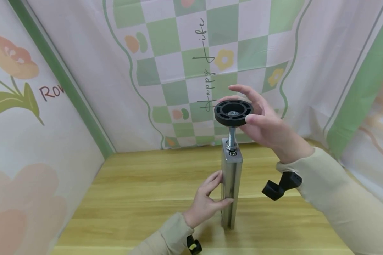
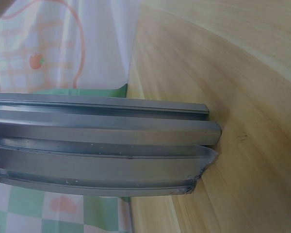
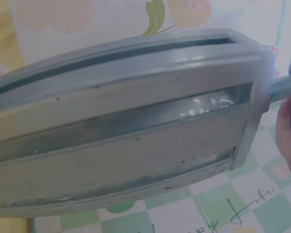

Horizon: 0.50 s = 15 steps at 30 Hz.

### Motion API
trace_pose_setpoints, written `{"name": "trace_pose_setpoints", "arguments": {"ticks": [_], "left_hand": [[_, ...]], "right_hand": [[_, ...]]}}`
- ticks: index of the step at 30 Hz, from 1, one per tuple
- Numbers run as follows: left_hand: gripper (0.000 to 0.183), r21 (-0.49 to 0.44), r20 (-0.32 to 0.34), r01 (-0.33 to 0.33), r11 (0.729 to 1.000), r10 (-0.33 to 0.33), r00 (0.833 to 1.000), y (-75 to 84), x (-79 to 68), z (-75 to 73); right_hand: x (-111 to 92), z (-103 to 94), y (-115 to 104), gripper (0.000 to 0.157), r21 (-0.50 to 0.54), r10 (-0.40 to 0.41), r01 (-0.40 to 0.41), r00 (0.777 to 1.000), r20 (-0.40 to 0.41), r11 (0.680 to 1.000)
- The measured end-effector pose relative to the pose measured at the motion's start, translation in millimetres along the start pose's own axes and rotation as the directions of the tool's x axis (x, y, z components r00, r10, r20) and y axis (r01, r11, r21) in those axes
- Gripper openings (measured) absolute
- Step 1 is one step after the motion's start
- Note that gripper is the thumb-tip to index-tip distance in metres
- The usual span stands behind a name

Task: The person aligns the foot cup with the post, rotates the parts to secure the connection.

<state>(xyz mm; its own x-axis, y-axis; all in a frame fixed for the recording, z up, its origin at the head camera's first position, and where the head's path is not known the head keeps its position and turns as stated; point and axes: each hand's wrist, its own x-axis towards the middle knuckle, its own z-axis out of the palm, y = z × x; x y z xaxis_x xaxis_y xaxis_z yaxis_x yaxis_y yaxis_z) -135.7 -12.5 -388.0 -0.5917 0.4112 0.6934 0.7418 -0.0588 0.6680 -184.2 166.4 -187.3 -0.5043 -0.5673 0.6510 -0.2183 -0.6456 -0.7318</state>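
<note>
An aluminium profile (image 1: 226, 184) stands upright on the wooden table. Its lower end meets the tabletop, as the left wrist view shows along the slotted profile (image 2: 102, 131). From a plate on its top rises a threaded rod (image 1: 232, 135), which carries a round black levelling foot (image 1: 225, 120). Midway up, my left hand (image 1: 202, 205) grips the profile, thumb across the near side and fingers on the left. My right hand (image 1: 266, 125) holds the levelling foot by its rim, thumb at the front right, one finger behind it and the index finger raised. Profile (image 3: 136, 116) fills the right wrist view.
Patterned curtains (image 1: 166, 32) with green checks hang behind the table (image 1: 131, 191), and more fabric closes off both sides. A black bracket (image 1: 281, 186) is strapped to the right sleeve. Another black mount (image 1: 194, 245) sits at the left cuff.
</note>
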Motion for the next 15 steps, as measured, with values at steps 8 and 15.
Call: {"name": "trace_pose_setpoints", "arguments": {"ticks": [8,15], "left_hand": [[0.080,0.004,0.003,0.009,1.000,-0.009,1.000,-2.0,-0.8,-1.5],[0.082,-0.002,-0.010,-0.003,1.000,0.003,1.000,-1.6,-1.7,-3.4]], "right_hand": [[0,31.4,-10,0.058,-0.403,-0.033,-0.110,0.943,-0.332,0.909],[5,53.0,-11,0.061,-0.597,-0.112,-0.232,0.869,-0.482,0.768]]}}
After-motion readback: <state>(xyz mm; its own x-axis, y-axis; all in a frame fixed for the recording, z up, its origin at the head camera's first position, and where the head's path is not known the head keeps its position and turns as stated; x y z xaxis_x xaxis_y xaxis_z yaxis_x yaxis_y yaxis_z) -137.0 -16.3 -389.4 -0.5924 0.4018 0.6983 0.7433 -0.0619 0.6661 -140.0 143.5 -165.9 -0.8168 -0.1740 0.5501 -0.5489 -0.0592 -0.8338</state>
